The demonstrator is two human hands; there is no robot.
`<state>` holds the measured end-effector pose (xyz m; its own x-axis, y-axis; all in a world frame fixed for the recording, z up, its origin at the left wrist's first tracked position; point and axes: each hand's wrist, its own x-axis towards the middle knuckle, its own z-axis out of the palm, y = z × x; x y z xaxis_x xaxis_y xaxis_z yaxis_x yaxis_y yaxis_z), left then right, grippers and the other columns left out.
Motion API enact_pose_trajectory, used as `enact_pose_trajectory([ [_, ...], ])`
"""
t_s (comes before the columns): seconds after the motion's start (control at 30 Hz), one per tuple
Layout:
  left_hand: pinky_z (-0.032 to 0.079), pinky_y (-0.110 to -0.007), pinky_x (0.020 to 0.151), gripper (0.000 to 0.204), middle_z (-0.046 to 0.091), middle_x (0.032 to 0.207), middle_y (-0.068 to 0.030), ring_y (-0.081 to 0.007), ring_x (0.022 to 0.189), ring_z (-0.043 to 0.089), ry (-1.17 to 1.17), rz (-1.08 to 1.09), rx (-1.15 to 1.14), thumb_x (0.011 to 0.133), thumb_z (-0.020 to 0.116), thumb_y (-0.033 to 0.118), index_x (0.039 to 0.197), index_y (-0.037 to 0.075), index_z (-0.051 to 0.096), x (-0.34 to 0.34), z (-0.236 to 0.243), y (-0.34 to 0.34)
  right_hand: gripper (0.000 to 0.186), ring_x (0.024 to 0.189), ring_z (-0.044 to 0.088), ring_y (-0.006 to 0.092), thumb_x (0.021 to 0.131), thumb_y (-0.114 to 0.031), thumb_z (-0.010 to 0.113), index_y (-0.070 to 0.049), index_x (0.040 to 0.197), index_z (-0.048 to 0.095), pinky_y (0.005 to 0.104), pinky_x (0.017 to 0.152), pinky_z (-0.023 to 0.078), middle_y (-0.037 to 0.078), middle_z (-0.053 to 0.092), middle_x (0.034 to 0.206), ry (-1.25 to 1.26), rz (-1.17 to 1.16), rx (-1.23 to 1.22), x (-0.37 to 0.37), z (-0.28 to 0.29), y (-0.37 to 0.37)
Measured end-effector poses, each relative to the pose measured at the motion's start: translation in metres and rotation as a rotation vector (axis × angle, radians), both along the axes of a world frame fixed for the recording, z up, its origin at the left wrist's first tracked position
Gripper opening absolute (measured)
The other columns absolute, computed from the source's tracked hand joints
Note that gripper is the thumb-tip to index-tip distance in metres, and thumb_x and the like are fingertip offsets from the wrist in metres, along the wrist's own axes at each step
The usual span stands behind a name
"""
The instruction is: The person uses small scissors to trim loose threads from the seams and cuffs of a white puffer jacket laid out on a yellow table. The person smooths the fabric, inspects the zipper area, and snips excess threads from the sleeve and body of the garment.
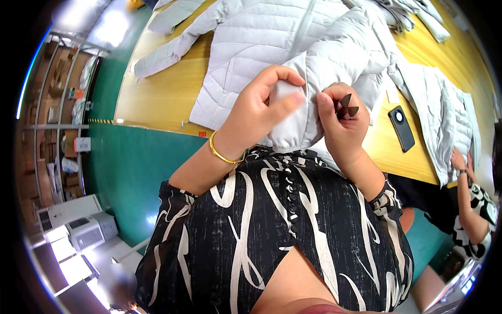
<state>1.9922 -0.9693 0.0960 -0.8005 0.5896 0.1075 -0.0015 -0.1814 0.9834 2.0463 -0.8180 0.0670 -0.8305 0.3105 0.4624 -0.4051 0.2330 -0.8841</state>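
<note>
A pale grey quilted jacket (251,42) is spread on the table, one padded sleeve (300,125) drawn toward my body. My right hand (345,118) is closed around dark thread snips (346,106), their two pointed blades showing above the fist. Its thumb and forefinger also pinch the sleeve near a seam. On the sleeve's other side is my left hand (264,104), thumb and forefinger apart beside the cloth. The left thumb is slightly blurred, and the other left fingers are partly hidden.
A black phone (401,129) lies on the yellow wooden table (157,99) at right. Beyond it, a co-worker's hands (460,159) rest on another pale jacket (444,110). More garments (402,15) lie at the far right. Shelving (57,125) stands at left across the green floor.
</note>
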Motion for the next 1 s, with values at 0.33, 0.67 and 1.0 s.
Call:
enact_pose_trajectory([
  [0.33, 0.049, -0.021, 0.074, 0.023, 0.062, 0.096, -0.0065, -0.0086, 0.084, 0.059, -0.320, -0.163, 0.160, 0.080, 0.061, 0.000, 0.103, -0.001, 0.060, 0.012, 0.012, 0.013, 0.007, 0.057, 0.042, 0.0010, 0.085, -0.008, 0.058, -0.004, 0.080, 0.056, 0.0162, 0.050, 0.032, -0.006, 0.052, 0.068, -0.249, 0.223, -0.570, 0.024, 0.018, 0.011],
  [0.67, 0.049, -0.022, 0.080, 0.038, 0.058, 0.110, -0.0106, -0.0110, 0.094, 0.058, -0.250, -0.440, -0.042, 0.079, 0.060, -0.004, 0.116, -0.005, 0.051, 0.018, 0.033, 0.034, 0.012, 0.059, 0.049, 0.0068, 0.074, 0.000, 0.065, -0.001, 0.084, 0.060, 0.0191, 0.051, 0.038, 0.003, 0.055, 0.074, -0.115, -0.039, 0.268, 0.066, 0.070, 0.038],
  [1.0, 0.042, -0.012, 0.061, 0.040, 0.059, 0.107, -0.0026, 0.0001, 0.076, 0.052, 0.220, -0.442, -0.187, 0.076, 0.063, 0.001, 0.116, 0.000, 0.055, 0.018, 0.026, 0.041, 0.010, 0.061, 0.052, 0.0161, 0.075, 0.003, 0.062, 0.000, 0.081, 0.054, 0.0251, 0.053, 0.042, 0.008, 0.052, 0.075, -0.186, -0.081, 0.405, 0.073, 0.069, 0.034],
])
